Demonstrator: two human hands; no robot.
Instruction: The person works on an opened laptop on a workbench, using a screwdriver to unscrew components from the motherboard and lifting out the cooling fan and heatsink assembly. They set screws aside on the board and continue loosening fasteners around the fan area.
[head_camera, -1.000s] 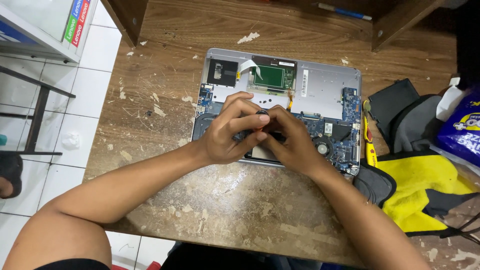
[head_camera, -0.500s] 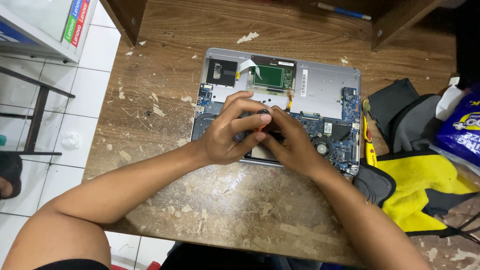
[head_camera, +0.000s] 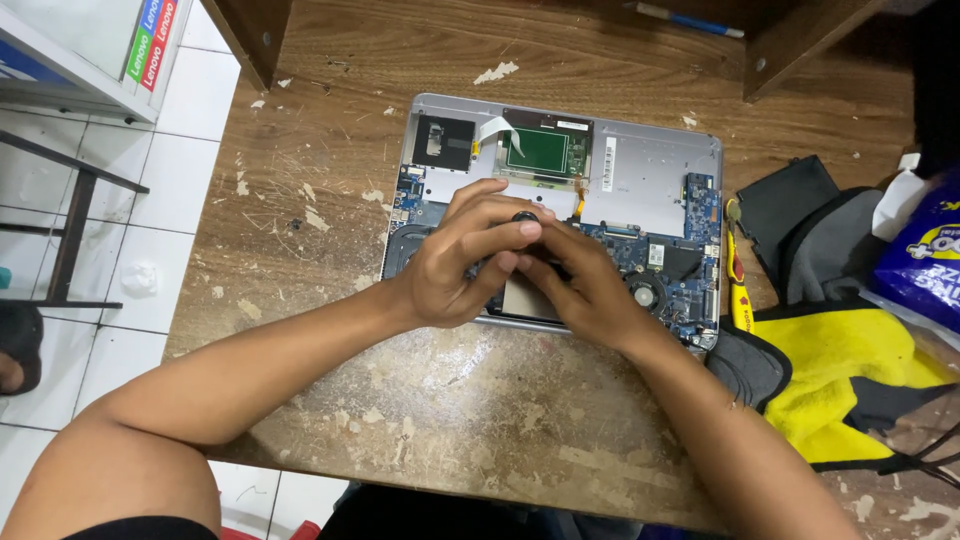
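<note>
Little has changed over the last second: the left hand (head_camera: 455, 265) and right hand (head_camera: 580, 285) remain closed together on a small dark part (head_camera: 525, 217) above the opened laptop's (head_camera: 650, 185) motherboard (head_camera: 665, 260).

A blue and white pouch (head_camera: 925, 260) lies at the bench's right edge. White box (head_camera: 95, 45) with red, green and blue stripes, upper left. Narrow white label (head_camera: 609, 164) on the laptop's silver panel.
</note>
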